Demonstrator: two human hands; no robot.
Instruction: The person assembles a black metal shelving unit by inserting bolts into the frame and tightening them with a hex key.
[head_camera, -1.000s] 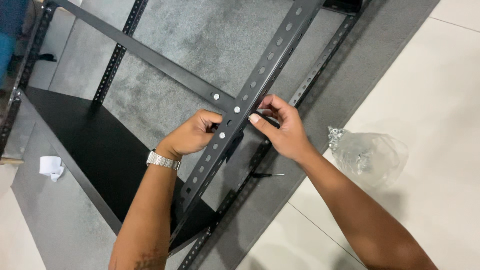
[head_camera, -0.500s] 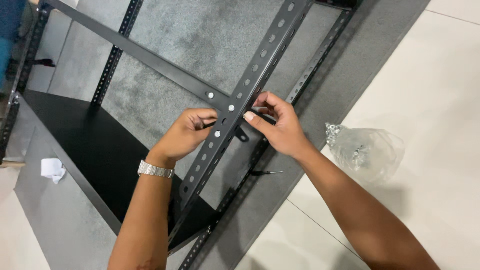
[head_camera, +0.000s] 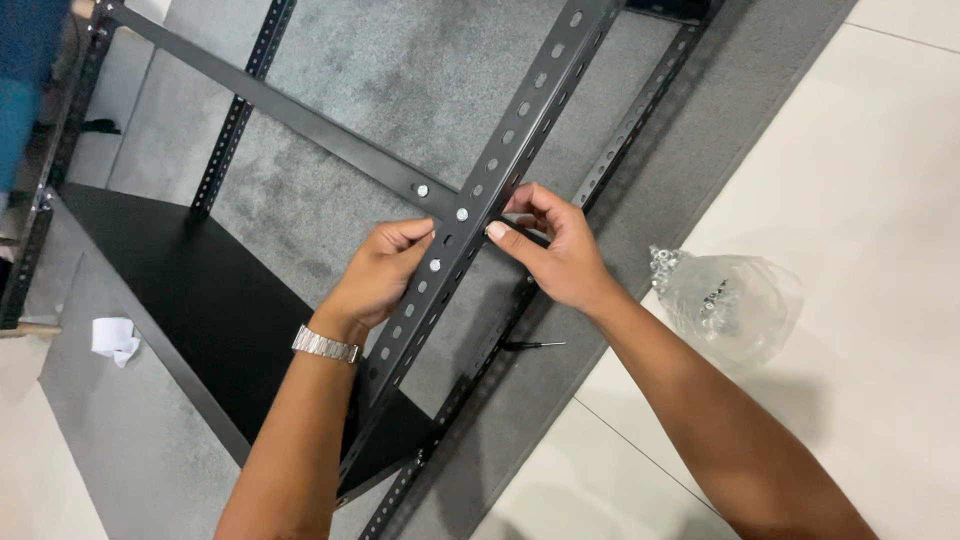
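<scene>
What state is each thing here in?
Upright: bolted to crossbar, gripped by both hands.
Crossbar: bolted on.
Shelf: fitted in frame.
Bag: lying on floor, holds hardware.
Left hand: on upright.
Right hand: pinching at upright.

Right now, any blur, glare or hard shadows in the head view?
Head view: sharp at both hands, left hand and right hand, on the rail; lighting even, shadows soft; mild glints on the plastic bag; blue shape at the left edge is blurred.
</scene>
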